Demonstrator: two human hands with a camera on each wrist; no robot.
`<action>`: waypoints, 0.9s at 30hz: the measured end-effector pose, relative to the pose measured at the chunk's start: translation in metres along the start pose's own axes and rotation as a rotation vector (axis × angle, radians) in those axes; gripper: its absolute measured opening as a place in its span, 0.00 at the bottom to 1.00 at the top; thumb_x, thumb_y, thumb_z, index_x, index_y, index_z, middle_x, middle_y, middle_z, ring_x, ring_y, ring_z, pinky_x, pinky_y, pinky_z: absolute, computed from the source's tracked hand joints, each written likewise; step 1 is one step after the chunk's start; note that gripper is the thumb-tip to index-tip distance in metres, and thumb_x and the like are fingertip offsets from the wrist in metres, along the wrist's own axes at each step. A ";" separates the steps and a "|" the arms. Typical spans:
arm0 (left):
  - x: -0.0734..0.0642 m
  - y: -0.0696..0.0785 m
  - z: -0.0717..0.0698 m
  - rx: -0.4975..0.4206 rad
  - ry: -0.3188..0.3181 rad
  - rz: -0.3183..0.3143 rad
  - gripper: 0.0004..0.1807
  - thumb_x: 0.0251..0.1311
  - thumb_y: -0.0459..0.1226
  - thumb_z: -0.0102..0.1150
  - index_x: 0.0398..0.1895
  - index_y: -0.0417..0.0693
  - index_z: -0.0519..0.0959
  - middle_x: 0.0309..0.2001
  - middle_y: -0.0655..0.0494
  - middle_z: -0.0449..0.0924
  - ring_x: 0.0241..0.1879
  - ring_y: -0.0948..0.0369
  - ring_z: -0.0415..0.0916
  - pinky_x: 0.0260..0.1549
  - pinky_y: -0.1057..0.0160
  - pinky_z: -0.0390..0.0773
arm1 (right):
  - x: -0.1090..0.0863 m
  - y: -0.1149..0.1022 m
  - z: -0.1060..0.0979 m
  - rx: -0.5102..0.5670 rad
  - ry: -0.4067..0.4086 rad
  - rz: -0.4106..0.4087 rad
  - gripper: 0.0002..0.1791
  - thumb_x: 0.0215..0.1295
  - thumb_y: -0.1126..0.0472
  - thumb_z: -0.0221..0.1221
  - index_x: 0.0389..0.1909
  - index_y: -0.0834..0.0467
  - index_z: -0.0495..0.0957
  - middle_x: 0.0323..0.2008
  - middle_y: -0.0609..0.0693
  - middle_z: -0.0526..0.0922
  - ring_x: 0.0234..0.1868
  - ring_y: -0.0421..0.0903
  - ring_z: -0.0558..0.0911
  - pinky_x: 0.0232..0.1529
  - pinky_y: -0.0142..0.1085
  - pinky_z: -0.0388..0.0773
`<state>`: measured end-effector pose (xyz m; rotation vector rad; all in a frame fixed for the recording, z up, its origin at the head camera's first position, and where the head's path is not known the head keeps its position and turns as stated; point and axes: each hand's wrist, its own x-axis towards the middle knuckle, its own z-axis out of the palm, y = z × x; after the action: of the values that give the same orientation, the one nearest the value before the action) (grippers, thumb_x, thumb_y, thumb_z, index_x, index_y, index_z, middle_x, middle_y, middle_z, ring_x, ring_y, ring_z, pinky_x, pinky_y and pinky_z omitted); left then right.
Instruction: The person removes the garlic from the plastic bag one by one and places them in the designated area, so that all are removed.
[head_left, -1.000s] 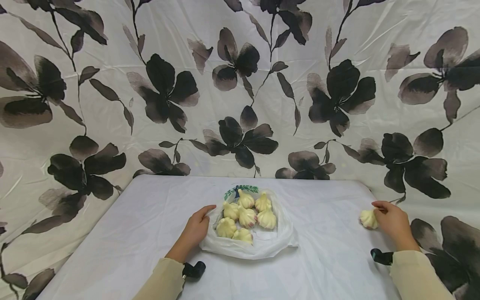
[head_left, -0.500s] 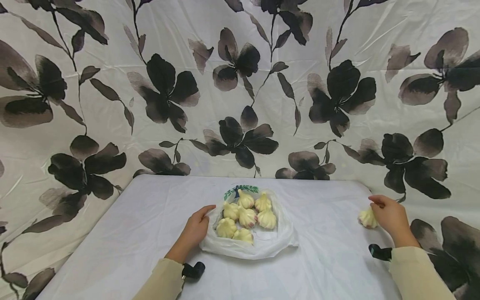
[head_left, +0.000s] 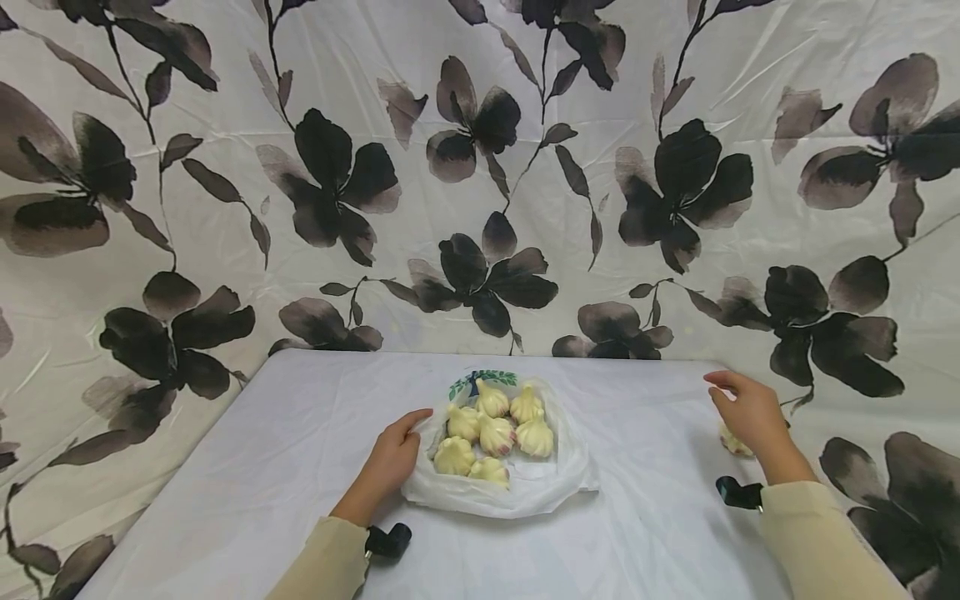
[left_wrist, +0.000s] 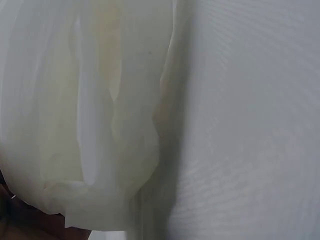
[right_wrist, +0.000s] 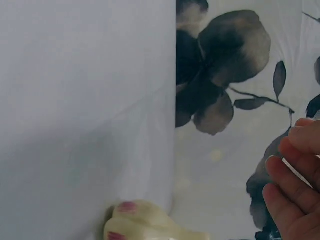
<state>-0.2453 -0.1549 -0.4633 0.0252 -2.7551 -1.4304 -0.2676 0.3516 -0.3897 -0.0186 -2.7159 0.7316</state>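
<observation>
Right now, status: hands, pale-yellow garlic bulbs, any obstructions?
Left hand grips white plastic bag, seven garlic bulbs inside. Right hand empty, clear of lone bulb at right edge of white-covered table. Nothing visibly in the way.

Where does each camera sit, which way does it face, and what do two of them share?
Head: worn on the head, facing forward and down at plastic bag, garlic bulbs and floral backdrop; left hand, right hand and sleeves show.
Left wrist: worn there, facing the bag's side and white tablecloth; a dim bit of hand shows, lower left.
Right wrist: worn there, facing tablecloth edge and lone garlic bulb; fingers show at right.
Head and right wrist share that lone bulb.
</observation>
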 end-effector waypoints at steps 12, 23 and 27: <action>0.005 0.001 -0.001 0.012 0.019 0.023 0.25 0.71 0.33 0.33 0.67 0.55 0.69 0.70 0.48 0.66 0.72 0.47 0.58 0.68 0.41 0.60 | 0.002 -0.035 0.016 0.037 -0.033 -0.042 0.18 0.70 0.61 0.52 0.58 0.60 0.75 0.60 0.65 0.75 0.62 0.66 0.71 0.56 0.63 0.71; 0.005 0.006 0.002 -0.039 -0.015 -0.013 0.26 0.70 0.34 0.35 0.69 0.57 0.68 0.72 0.47 0.62 0.74 0.46 0.54 0.70 0.40 0.57 | -0.003 -0.064 0.027 0.046 -0.064 -0.211 0.18 0.68 0.60 0.56 0.56 0.59 0.77 0.57 0.63 0.79 0.59 0.64 0.75 0.56 0.61 0.73; 0.003 0.006 0.002 -0.037 -0.017 -0.009 0.26 0.69 0.33 0.37 0.69 0.58 0.67 0.73 0.48 0.61 0.74 0.46 0.54 0.70 0.40 0.56 | -0.006 -0.074 0.032 0.050 -0.061 -0.267 0.18 0.66 0.60 0.58 0.56 0.59 0.77 0.55 0.61 0.80 0.57 0.62 0.78 0.55 0.59 0.75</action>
<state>-0.2489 -0.1498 -0.4599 0.0250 -2.7443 -1.4908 -0.2671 0.2712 -0.3816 0.3757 -2.6821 0.7294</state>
